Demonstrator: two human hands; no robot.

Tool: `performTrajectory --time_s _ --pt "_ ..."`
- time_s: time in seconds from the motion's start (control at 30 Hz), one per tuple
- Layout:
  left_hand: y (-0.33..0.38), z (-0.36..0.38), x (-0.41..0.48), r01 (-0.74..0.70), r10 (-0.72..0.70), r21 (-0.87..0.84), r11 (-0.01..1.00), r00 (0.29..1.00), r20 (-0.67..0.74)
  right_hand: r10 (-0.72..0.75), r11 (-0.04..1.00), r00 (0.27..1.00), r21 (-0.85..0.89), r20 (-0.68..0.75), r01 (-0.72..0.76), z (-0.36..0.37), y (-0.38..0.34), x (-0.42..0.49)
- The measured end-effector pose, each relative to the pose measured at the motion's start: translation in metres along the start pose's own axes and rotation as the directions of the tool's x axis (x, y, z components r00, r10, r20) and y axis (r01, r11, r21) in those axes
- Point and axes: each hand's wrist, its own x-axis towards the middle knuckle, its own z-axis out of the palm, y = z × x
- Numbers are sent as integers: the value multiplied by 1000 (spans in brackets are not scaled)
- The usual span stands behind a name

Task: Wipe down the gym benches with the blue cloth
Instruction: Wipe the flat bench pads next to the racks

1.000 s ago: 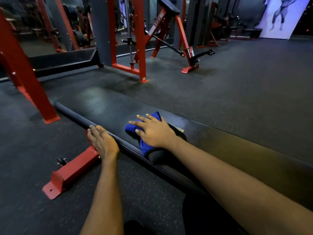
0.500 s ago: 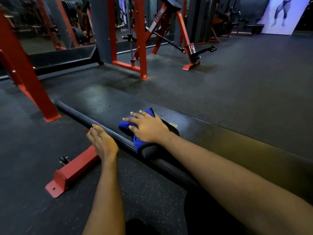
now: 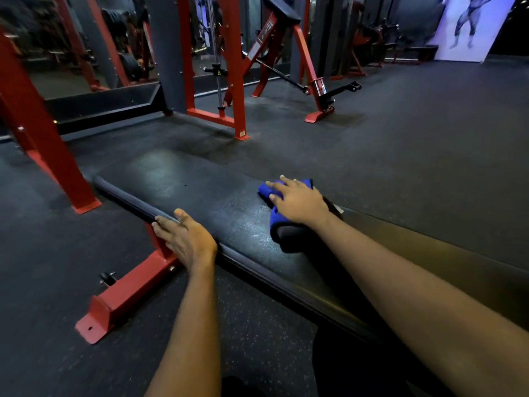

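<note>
A long black padded gym bench (image 3: 200,196) runs from the middle left toward the lower right. The blue cloth (image 3: 276,222) lies on its far half, near the far edge. My right hand (image 3: 297,202) presses flat on the cloth with straight, spread fingers. My left hand (image 3: 186,239) rests on the bench's near edge, fingers laid along the rim, holding nothing. The pad shines damp between the two hands.
The bench's red foot bar (image 3: 126,296) sticks out on the floor at lower left. A red rack upright (image 3: 43,138) stands at left. More red machines (image 3: 237,81) stand behind the bench. Dark rubber floor (image 3: 415,138) spreads to the right.
My right hand has slid the blue cloth across the pad toward the far edge and to the right. My left hand stays on the near edge of the bench.
</note>
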Motion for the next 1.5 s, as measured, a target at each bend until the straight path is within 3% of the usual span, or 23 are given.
performTrajectory --time_s 0.07,0.13,0.23,0.37,0.47,0.57,0.63,0.77,0.83,0.93,1.0,1.13,1.2,1.3,1.4,1.43,1.5 --pt "-2 0 0 -6 6 -4 1000 1000 0 -187 982 982 -33 -24 187 4 2 -24" --pt "-3 2 1 -23 23 -11 1000 1000 8 -302 951 953 51 -36 304 1 17 -45" --pt "-4 1 0 -25 25 1 1000 1000 11 -184 976 983 116 1 183 -1 35 -21" --pt "-3 -2 1 -36 36 10 999 999 18 85 996 996 9 13 -85 3 -8 29" --pt "-4 0 4 -58 58 33 998 998 20 -81 994 996 -69 27 82 7 -28 21" --pt "-7 3 17 -57 58 55 997 998 -25 -271 963 959 28 80 269 3 -10 4" --pt "-6 4 33 -27 30 42 999 997 -72 -235 971 967 61 100 230 2 -2 15" --pt "2 6 62 66 -62 53 996 995 -80 -21 1000 998 9 51 21 12 -28 63" --pt "3 8 63 75 -72 54 996 995 -68 -59 998 998 13 33 59 17 -40 71" --pt "-3 8 64 54 -52 25 998 997 -64 -263 965 961 32 82 262 16 -29 56" --pt "-6 8 64 46 -45 9 999 997 -63 -313 947 944 105 106 303 11 -16 49" --pt "-6 9 62 25 -25 -12 1000 997 -74 -134 989 991 69 19 132 11 -41 83" --pt "-6 8 60 14 -15 -17 1000 997 -70 -84 996 996 18 43 83 16 -62 99" --pt "-7 6 60 16 -18 -27 1000 997 -69 -251 967 965 -30 74 254 26 -77 87" --pt "-8 7 61 18 -21 -37 999 997 -71 -529 848 847 72 46 526 24 -60 32" --pt "-8 7 61 17 -20 -45 999 998 -67 -576 811 817 143 26 568 21 -48 16" --pt "-8 7 59 14 -18 -55 998 998 -63 -540 823 842 212 8 526 11 -21 10"
